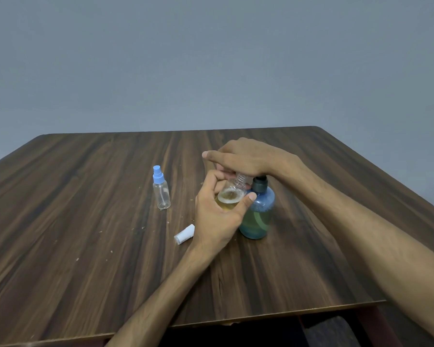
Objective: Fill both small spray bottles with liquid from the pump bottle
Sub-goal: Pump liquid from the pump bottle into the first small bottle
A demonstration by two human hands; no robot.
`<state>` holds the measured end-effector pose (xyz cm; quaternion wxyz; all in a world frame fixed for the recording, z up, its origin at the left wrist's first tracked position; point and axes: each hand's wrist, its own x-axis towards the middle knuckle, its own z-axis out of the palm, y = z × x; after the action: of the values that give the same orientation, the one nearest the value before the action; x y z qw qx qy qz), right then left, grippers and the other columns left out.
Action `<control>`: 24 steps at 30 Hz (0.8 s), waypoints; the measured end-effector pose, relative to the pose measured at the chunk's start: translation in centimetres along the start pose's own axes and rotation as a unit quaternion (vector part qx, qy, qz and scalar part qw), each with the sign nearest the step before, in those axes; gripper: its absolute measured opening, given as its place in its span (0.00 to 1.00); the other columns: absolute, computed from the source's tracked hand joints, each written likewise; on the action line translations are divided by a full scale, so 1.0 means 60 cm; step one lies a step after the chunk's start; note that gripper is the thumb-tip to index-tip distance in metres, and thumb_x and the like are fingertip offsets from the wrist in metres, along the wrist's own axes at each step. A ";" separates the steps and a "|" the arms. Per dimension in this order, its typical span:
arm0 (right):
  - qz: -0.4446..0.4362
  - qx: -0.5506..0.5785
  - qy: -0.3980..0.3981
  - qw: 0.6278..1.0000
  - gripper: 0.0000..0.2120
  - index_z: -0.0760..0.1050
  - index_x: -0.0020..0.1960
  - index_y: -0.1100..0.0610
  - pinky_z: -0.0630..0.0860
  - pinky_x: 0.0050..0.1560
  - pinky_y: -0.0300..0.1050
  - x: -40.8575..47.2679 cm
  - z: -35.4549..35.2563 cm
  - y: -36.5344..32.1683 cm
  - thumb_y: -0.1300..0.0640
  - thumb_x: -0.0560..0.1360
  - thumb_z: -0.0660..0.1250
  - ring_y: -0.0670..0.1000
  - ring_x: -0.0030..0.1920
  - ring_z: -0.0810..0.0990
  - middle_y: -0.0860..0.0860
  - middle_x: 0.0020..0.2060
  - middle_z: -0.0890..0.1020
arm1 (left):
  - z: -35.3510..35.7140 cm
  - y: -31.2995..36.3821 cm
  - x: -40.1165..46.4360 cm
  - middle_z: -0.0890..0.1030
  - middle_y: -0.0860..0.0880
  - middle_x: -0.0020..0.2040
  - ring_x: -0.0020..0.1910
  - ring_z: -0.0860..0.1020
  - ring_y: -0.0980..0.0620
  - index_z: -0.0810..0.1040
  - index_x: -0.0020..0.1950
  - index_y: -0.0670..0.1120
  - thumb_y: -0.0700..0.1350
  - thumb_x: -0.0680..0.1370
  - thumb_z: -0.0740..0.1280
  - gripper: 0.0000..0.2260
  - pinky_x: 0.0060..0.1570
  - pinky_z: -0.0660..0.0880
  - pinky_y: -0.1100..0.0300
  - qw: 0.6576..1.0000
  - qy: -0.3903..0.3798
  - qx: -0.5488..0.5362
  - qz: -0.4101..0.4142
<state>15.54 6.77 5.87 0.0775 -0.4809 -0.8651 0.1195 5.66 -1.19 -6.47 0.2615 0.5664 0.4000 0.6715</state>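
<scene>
Head view — gripping the clear round open bottle (229, 196) in curled left hand (217, 219), neck tilted up-right; pressing pump bottle (257, 216) with flat right hand (246, 159).

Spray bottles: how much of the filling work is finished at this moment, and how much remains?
Done: the white spray cap is off and lies on the table.
In hand: the left hand holds the open small bottle, partly filled with yellowish liquid, under the pump, while the right hand presses on the pump bottle.
Left: the blue-capped bottle looks empty and stands capped.
</scene>
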 end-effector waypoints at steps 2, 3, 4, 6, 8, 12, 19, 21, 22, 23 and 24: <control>-0.005 0.009 0.011 1.000 0.32 0.78 0.37 0.52 0.78 0.54 0.55 0.000 -0.003 0.002 0.33 0.86 0.50 0.52 0.41 0.82 0.50 0.38 0.85 | 0.001 0.000 0.001 0.88 0.48 0.46 0.48 0.88 0.46 0.76 0.54 0.46 0.42 0.71 0.81 0.18 0.51 0.84 0.46 1.000 -0.001 -0.008 -0.001; 0.000 0.014 0.007 1.000 0.32 0.77 0.37 0.53 0.78 0.54 0.55 0.001 -0.001 0.003 0.33 0.85 0.51 0.52 0.41 0.81 0.50 0.37 0.84 | 0.002 -0.001 0.002 0.89 0.48 0.46 0.48 0.88 0.46 0.76 0.54 0.47 0.43 0.71 0.82 0.18 0.52 0.84 0.45 1.000 -0.001 -0.010 -0.003; 0.007 0.018 -0.004 1.000 0.32 0.77 0.37 0.54 0.77 0.54 0.56 0.001 0.002 0.002 0.33 0.85 0.51 0.53 0.40 0.81 0.50 0.36 0.83 | 0.003 -0.003 0.002 0.89 0.48 0.46 0.48 0.88 0.45 0.77 0.54 0.46 0.43 0.71 0.82 0.18 0.53 0.84 0.45 1.000 -0.001 -0.009 -0.008; 0.009 0.011 -0.015 1.000 0.33 0.77 0.39 0.56 0.77 0.54 0.55 0.001 0.005 -0.002 0.32 0.86 0.50 0.53 0.40 0.80 0.51 0.35 0.82 | 0.001 -0.005 0.003 0.89 0.48 0.46 0.48 0.88 0.45 0.77 0.54 0.46 0.44 0.72 0.82 0.18 0.53 0.84 0.43 1.000 0.001 -0.006 -0.012; 0.000 0.004 -0.006 1.000 0.33 0.78 0.41 0.56 0.77 0.52 0.54 -0.002 -0.001 -0.003 0.33 0.86 0.50 0.52 0.40 0.80 0.50 0.36 0.82 | 0.001 -0.006 0.002 0.89 0.47 0.46 0.48 0.88 0.44 0.76 0.54 0.45 0.45 0.72 0.82 0.18 0.52 0.84 0.42 1.000 -0.002 -0.009 -0.007; 0.001 0.029 -0.003 1.000 0.33 0.76 0.36 0.53 0.77 0.52 0.54 -0.003 0.001 0.000 0.33 0.86 0.50 0.51 0.38 0.80 0.49 0.35 0.82 | 0.001 -0.003 0.002 0.89 0.47 0.47 0.48 0.88 0.45 0.77 0.54 0.44 0.42 0.72 0.82 0.18 0.53 0.84 0.46 1.000 -0.003 -0.018 -0.013; -0.004 0.046 0.025 0.999 0.34 0.82 0.40 0.54 0.79 0.55 0.54 -0.001 -0.003 0.004 0.33 0.86 0.50 0.51 0.42 0.84 0.50 0.40 0.87 | 0.000 0.001 0.000 0.88 0.49 0.46 0.47 0.88 0.49 0.77 0.55 0.43 0.41 0.72 0.82 0.18 0.50 0.83 0.55 1.000 -0.006 -0.005 -0.003; 0.004 0.038 0.005 0.999 0.34 0.77 0.36 0.56 0.78 0.54 0.55 0.001 0.005 0.002 0.33 0.86 0.50 0.52 0.39 0.81 0.52 0.36 0.85 | 0.000 0.000 0.002 0.88 0.49 0.46 0.47 0.88 0.48 0.77 0.54 0.44 0.42 0.71 0.82 0.18 0.50 0.83 0.53 1.000 -0.002 -0.006 -0.006; 0.006 0.028 -0.001 1.000 0.35 0.76 0.36 0.57 0.78 0.54 0.56 0.002 0.008 0.001 0.33 0.86 0.50 0.53 0.39 0.81 0.54 0.36 0.84 | 0.000 -0.001 0.002 0.88 0.49 0.45 0.47 0.88 0.47 0.76 0.54 0.44 0.42 0.71 0.82 0.18 0.50 0.84 0.51 1.000 0.000 -0.007 -0.007; 0.006 0.019 -0.001 1.000 0.36 0.77 0.37 0.58 0.79 0.54 0.57 0.003 0.007 0.001 0.32 0.85 0.50 0.54 0.40 0.82 0.56 0.38 0.85 | 0.000 -0.003 0.001 0.88 0.48 0.46 0.47 0.88 0.46 0.76 0.54 0.44 0.43 0.71 0.82 0.18 0.51 0.84 0.48 1.000 -0.001 -0.008 -0.008; 0.004 0.016 0.003 1.000 0.36 0.79 0.38 0.59 0.79 0.55 0.57 0.002 0.003 0.002 0.32 0.85 0.50 0.54 0.42 0.83 0.56 0.40 0.87 | 0.000 -0.004 0.000 0.89 0.48 0.46 0.48 0.88 0.45 0.77 0.55 0.44 0.43 0.71 0.82 0.18 0.52 0.84 0.45 1.000 -0.003 -0.009 -0.009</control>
<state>15.52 6.93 5.65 0.0875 -0.4837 -0.8608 0.1323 5.65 -1.05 -6.64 0.2733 0.5623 0.3985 0.6710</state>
